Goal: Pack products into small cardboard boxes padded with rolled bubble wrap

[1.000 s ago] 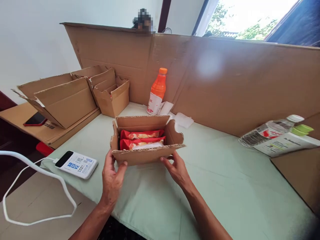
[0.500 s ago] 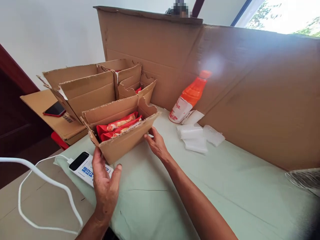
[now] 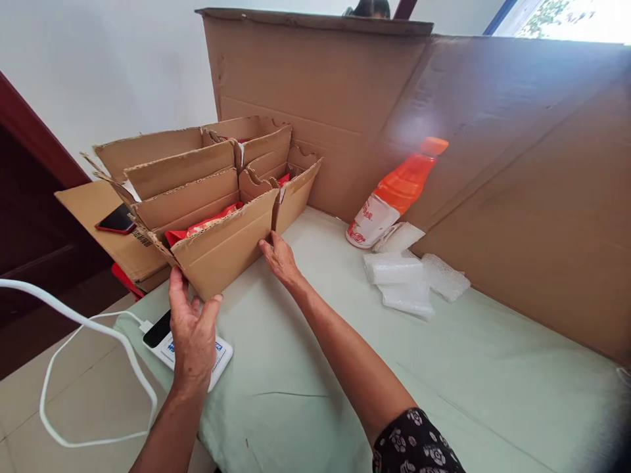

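Observation:
A small open-topped cardboard box with red snack packets inside is held between my two hands. My left hand is at its near left corner, fingers against the end and thumb apart in front. My right hand touches the lower right corner, fingers partly hidden by the box. Close behind it stand other open cardboard boxes, some with red packets showing. Under my left wrist lies a white device with a dark screen and a cable plugged in.
An orange drink bottle leans toward the tall cardboard wall. Folded bubble wrap lies beside it on the green cloth. A phone rests on a cardboard box at left. A white cable loops at lower left. Someone's head shows above the wall.
The box in my hands has moved left and back, up against the other boxes. Both hands moved with it. The camera view has shifted slightly.

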Motion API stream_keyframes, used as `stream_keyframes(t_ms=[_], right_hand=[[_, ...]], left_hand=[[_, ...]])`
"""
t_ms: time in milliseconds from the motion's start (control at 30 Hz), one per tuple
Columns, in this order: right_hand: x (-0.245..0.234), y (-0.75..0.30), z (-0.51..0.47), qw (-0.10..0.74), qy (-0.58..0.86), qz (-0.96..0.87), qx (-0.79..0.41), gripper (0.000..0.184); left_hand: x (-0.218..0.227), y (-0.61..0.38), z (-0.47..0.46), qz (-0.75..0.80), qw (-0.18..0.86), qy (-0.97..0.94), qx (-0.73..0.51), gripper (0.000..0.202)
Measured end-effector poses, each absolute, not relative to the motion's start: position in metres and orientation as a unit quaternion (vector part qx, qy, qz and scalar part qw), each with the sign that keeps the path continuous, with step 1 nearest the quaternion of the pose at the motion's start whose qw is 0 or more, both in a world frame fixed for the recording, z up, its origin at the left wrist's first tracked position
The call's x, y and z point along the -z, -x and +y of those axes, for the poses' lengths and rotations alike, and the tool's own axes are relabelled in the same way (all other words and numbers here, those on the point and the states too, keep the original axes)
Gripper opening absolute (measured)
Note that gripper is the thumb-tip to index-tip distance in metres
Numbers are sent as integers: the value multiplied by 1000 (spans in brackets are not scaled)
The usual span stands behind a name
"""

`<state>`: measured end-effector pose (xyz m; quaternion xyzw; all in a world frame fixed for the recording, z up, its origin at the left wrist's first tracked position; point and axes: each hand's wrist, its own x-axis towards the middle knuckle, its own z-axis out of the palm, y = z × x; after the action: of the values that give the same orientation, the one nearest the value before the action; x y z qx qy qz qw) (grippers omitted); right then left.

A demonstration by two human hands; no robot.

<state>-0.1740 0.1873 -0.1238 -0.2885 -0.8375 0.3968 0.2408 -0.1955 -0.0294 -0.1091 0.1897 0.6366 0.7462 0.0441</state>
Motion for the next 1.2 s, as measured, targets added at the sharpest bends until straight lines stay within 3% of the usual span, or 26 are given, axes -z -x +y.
stream_keyframes(t_ms=[233,433,667,933,1200], right_hand=[[146,143,173,217,250,-871,-362,51],[151,37,136,198,217,-904,-311,34],[139,-90,90,175,273,-919,-225,37],[143,-194,64,223,381,-880,-174,32],[138,-231,61,195,422,-863,-198,30]], left_hand=[[113,193,-46,655,85,-156,-735,73],[112,120,-67,648,132,-197,-724,71],[125,47,-57,635,307,-471,-530,46],[96,-26,-33,586,411,-555,-424,40],[142,-70,13,545,341,-642,-419,45]])
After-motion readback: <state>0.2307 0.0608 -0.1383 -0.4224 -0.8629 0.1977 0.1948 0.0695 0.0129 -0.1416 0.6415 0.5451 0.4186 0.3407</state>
